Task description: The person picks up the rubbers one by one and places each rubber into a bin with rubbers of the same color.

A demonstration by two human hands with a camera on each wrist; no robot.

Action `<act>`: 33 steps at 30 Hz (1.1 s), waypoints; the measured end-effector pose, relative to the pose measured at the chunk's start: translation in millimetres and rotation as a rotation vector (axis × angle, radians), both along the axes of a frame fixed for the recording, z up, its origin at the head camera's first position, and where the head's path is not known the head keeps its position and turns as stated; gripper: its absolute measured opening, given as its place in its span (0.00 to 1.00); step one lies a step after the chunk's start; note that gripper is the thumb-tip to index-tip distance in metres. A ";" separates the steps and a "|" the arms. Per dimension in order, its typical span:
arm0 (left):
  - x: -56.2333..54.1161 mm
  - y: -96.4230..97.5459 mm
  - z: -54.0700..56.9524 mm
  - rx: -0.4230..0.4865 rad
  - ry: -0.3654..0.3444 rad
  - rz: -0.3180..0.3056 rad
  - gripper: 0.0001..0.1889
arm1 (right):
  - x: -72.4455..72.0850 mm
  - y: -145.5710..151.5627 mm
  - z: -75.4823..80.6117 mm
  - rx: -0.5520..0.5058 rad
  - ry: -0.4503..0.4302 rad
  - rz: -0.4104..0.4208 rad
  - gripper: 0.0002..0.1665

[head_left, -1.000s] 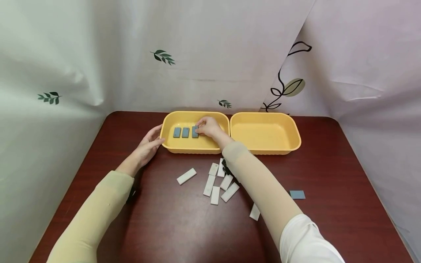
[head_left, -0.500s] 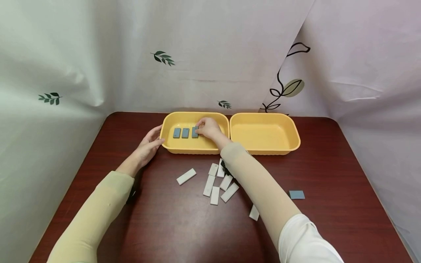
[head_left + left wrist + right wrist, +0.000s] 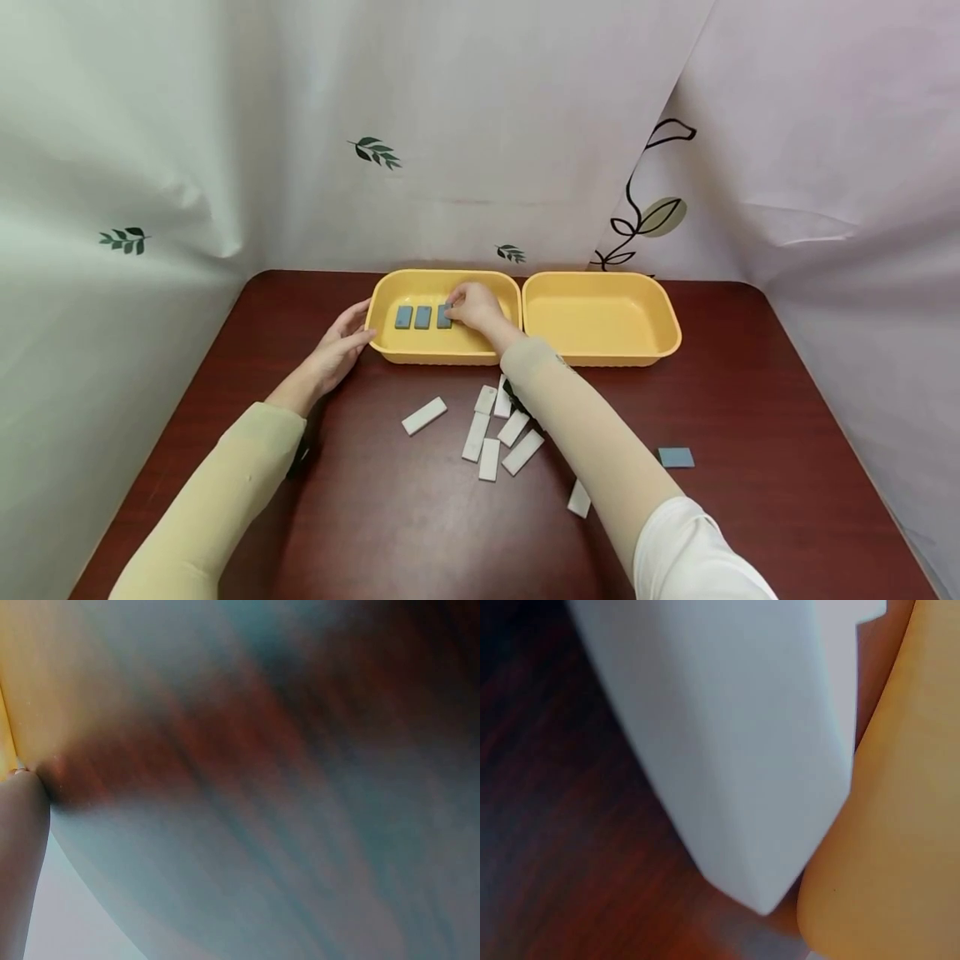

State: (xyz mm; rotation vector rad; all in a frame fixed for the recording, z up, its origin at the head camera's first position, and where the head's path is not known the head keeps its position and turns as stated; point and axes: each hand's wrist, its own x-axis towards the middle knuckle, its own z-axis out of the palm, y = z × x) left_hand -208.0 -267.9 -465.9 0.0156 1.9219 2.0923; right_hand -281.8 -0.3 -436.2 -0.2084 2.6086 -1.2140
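Note:
In the head view, two small blue-grey tiles, a left one (image 3: 403, 317) and a middle one (image 3: 423, 317), lie side by side in the left yellow tray (image 3: 442, 358). A third blue-grey tile (image 3: 445, 317) lines up to their right, and my right hand (image 3: 477, 308) pinches it by its right side. My left hand (image 3: 333, 354) holds the left end of that tray, thumb at the front corner and fingers along the outer wall. The left wrist view is mostly blur, with a finger (image 3: 24, 847) at a yellow edge.
A second yellow tray (image 3: 600, 360) stands against the first on the right. Several white tiles (image 3: 476, 437) lie loosely on the dark red table in front, partly under my right forearm. Another blue tile (image 3: 677, 457) lies farther right. A patterned curtain (image 3: 450, 125) hangs behind.
The whole scene sits slightly lower in the head view, as the camera has tilted up. Both hands, the tiles and the trays keep their places relative to each other.

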 end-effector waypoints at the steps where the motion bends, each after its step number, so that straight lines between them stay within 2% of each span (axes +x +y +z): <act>1: 0.5 0.0 -1.0 0.000 0.001 -0.001 0.37 | 0.6 0.0 -0.9 0.008 0.001 0.002 0.11; 8: 3.8 -0.7 -11.2 -0.002 0.021 -0.014 0.36 | 5.1 0.1 -6.9 0.029 -0.003 0.010 0.10; 14: 8.0 1.3 -14.4 0.004 0.014 -0.011 0.37 | 8.2 1.2 -10.5 0.024 -0.011 -0.002 0.09; 19: 8.6 2.4 -12.6 0.002 0.009 -0.012 0.37 | 8.8 2.0 -10.2 -0.003 -0.020 -0.014 0.09; 25: 4.2 0.8 -7.9 -0.001 0.017 -0.010 0.37 | 5.8 1.9 -5.2 -0.062 -0.034 -0.022 0.09; 33: 1.1 0.2 -1.6 0.006 0.028 -0.003 0.37 | 1.2 -0.1 -1.1 -0.050 -0.023 -0.014 0.09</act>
